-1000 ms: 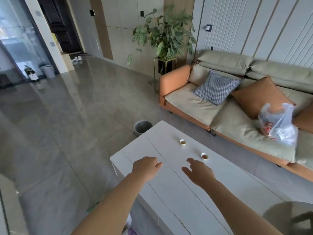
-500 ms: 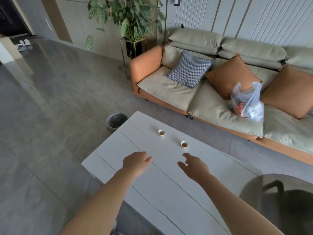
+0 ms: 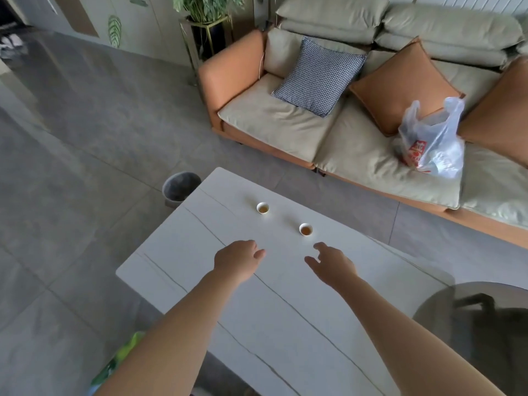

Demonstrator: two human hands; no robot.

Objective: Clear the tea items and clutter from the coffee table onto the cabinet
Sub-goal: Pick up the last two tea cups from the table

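Note:
Two small white teacups holding amber tea stand on the white marble coffee table [image 3: 200,252]: the far cup [image 3: 262,208] and the near cup [image 3: 305,229]. My right hand [image 3: 331,264] hovers just short of the near cup, fingers apart, holding nothing. My left hand [image 3: 238,260] hangs over the table below the far cup, fingers loosely curled and empty. Both arms reach out from the bottom of the view. No cabinet is in sight.
A grey waste bin [image 3: 180,188] stands on the floor at the table's far left corner. Beyond the table is a sofa [image 3: 285,124] with cushions and a white plastic bag [image 3: 434,144]. A dark round glass side table [image 3: 480,324] overlaps the right end.
The view has swung right and tilted down, bringing the sofa closer. Both hands have stayed low over the table and edged slightly toward the cups. Nothing was picked up.

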